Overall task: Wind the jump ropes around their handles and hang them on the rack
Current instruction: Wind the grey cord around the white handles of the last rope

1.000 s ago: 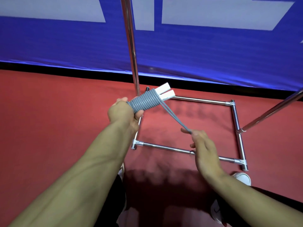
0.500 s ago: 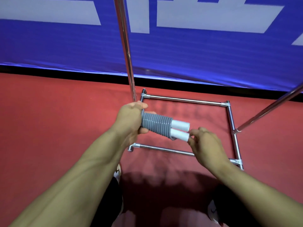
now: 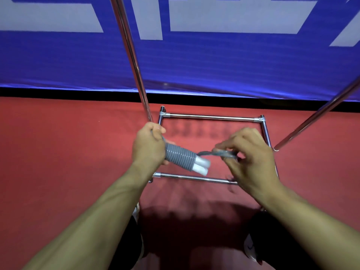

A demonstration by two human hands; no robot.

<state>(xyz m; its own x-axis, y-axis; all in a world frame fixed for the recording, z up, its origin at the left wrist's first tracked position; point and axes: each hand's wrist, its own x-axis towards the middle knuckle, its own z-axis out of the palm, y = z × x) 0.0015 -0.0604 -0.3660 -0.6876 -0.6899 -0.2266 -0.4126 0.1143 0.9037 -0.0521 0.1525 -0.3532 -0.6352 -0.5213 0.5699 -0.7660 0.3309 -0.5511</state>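
Observation:
A grey jump rope (image 3: 181,156) is coiled tightly around its two white handles (image 3: 202,166), which lie side by side and point down to the right. My left hand (image 3: 149,146) grips the wrapped end of the bundle. My right hand (image 3: 249,154) pinches the short loose end of the rope (image 3: 220,153) just right of the handle tips. Both hands are held above the chrome rack's rectangular base (image 3: 210,117) on the red floor.
Two chrome rack uprights rise from the base, one (image 3: 132,55) on the left and one (image 3: 315,117) slanting off to the right. A blue banner (image 3: 214,61) with white lettering stands behind. My shoes (image 3: 250,248) show at the bottom.
The bundle swung from pointing up-right to pointing down-right. My right hand wound the long free stretch onto the handles, moved right, and now pinches only a short end.

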